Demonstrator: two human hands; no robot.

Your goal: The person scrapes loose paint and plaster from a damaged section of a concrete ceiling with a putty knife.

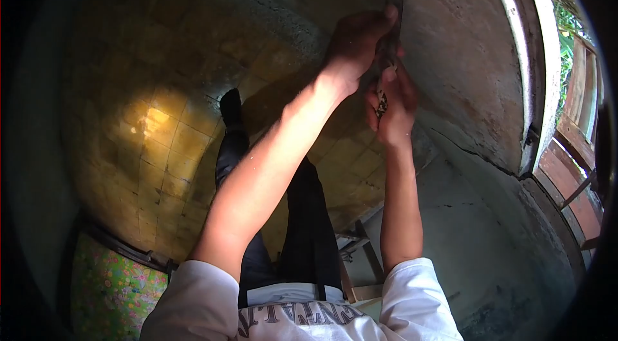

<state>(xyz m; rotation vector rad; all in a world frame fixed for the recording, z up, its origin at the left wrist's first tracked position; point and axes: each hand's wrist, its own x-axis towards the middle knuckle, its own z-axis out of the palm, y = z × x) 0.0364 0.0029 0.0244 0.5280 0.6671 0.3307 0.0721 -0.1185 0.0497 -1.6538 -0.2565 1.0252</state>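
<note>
Head view, looking down my own front: both of my hands are up against the wall, and between them there is one scraper, a flat dark tool standing roughly upright with its blade end laid on the plaster. My left hand is the upper one; its fingers are folded down over the scraper's upper part, pressing it to the wall, with one fingertip showing at the top edge. My right hand sits just below, touching the left, and is closed round the lower end, where a speckled bit of handle shows between thumb and fingers. So that makes two hands on one tool, both gripping and neither spread.

The plaster around the blade is rough and patchy, and one long crack runs across it below my right hand. To the right stands one white window frame, with wooden rails and some greenery outside it. Beneath me I count two black trouser legs and one foot stretched out over the yellow tiled floor. One wooden stand shows between my leg and the wall; what kind I cannot tell. One flowered cloth lies at the lower left.
</note>
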